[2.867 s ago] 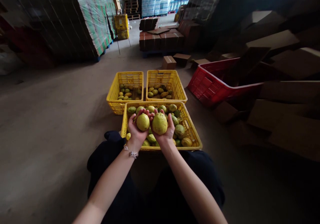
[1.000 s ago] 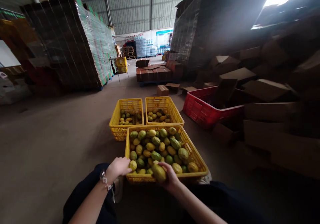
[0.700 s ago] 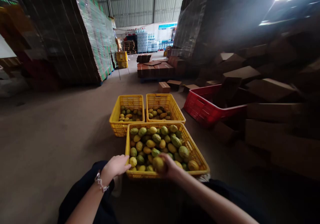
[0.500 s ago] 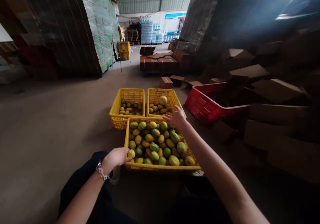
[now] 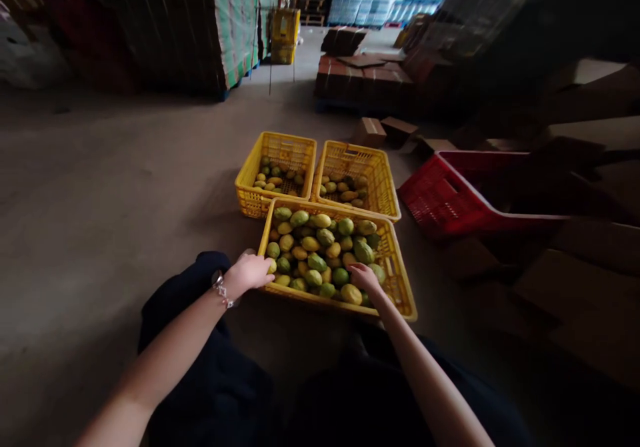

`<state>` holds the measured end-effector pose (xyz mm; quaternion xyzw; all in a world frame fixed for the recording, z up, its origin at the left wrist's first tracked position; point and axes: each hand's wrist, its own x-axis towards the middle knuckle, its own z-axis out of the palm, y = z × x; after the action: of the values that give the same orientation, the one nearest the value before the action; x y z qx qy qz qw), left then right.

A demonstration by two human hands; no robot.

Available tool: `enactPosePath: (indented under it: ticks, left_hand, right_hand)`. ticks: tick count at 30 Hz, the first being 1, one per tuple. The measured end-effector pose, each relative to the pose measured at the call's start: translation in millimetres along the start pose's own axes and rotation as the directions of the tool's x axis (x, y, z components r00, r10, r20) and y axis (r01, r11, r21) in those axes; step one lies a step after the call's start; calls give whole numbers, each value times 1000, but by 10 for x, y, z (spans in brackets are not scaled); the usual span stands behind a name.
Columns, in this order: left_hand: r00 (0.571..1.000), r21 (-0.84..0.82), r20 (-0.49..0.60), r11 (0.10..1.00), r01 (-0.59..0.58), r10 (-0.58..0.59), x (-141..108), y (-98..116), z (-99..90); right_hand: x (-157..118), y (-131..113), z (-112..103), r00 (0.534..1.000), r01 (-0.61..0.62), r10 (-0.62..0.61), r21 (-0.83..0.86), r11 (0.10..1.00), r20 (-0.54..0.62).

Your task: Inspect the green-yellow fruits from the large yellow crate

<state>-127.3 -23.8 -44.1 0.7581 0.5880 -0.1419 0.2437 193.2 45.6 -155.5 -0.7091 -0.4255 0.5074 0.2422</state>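
Note:
A yellow plastic crate (image 5: 407, 300) in front of me holds many oval, ridged green and yellow fruits (image 5: 316, 262). My left hand (image 5: 250, 272) curls over this crate's left rim near the front corner, its fingertips beside a yellow fruit (image 5: 271, 265). Inside the right part of the crate, my right hand (image 5: 364, 278) bends its fingers down around a fruit, which is mostly hidden by the hand. Behind stand two more yellow crates, the back left crate (image 5: 247, 190) and the back right crate (image 5: 385, 180), each with a few similar fruits at the bottom.
A red crate (image 5: 440, 197) stands to the right, among flattened and loose cardboard boxes (image 5: 555, 287). Farther back are a pallet of stacked cardboard (image 5: 363, 77), a wrapped tall stack (image 5: 235, 27) and a yellow bin on a stand (image 5: 285, 34).
My right hand, open over the back right crate before, has come back into the front crate among the fruits. A pale round fruit above that back crate no longer shows. The view tilts down.

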Motion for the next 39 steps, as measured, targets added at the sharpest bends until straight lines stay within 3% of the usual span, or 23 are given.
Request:
enactPosePath:
  ticks: [3, 7, 11, 14, 18, 21, 22, 23, 25, 28, 31, 33, 35, 36, 39]
  left_hand:
    - [1000, -13, 10, 1000, -4, 5, 13, 13, 12]
    - [1000, 26, 12, 999, -22, 22, 19, 25, 10]
    - [999, 20, 15, 999, -36, 35, 62, 38, -36]
    - [991, -108, -22, 986, -131, 129, 98, 71, -125]
    - [972, -314, -99, 920, -235, 215, 86, 186, -224]
    - [936, -462, -264, 822, -333, 232, 47, 341, -159]
    - [914, -492, -332, 784, -380, 234, 38, 406, -107]
    - [887, -505, -392, 749, -428, 243, 34, 475, -46]
    - [824, -485, -476, 691, -537, 306, 43, 619, 82]
    - [760, -441, -533, 645, -624, 372, 90, 796, 206]
    - [782, -478, -544, 655, -586, 303, 144, 868, 177]
    - [807, -550, -557, 640, -537, 198, 167, 854, 86]
    - [839, -695, -543, 539, -476, 40, 177, 799, -34]
    - [866, -791, -499, 425, -439, -33, 176, 761, -98]
    - [952, -945, -290, -131, -301, -95, 145, 628, -284]
  right_hand:
    - [51, 132, 103, 998, -37, 21, -286, 958, -59]
    - [-24, 306, 291, 998, -57, 37, -518, 853, -49]
    - [-65, 328, 381, 996, -86, 61, -607, 790, -62]
    - [-55, 202, 355, 997, -82, 57, -579, 811, -61]
    - [-156, -167, 230, 999, 8, -23, -413, 911, -30]
    - [-453, -473, 113, 995, 97, -92, -224, 970, 32]
    - [-588, -548, 88, 991, 129, -123, -124, 984, 61]
    - [-728, -602, 78, 981, 130, -147, 136, 982, 123]
    - [-984, -639, 109, 963, 33, -150, 457, 889, 222]
    - [-1208, -579, 248, 961, -79, -121, 662, 745, 250]
    - [-1246, -536, 332, 947, -152, -110, 725, 672, 301]
    - [-1232, -565, 272, 896, -219, -131, 679, 701, 425]
    - [-1219, -622, 115, 832, -237, -166, 610, 756, 530]
    - [-1211, -647, 14, 824, -200, -191, 589, 783, 533]
    - [-1143, -646, -274, 898, 5, -247, 552, 834, 365]
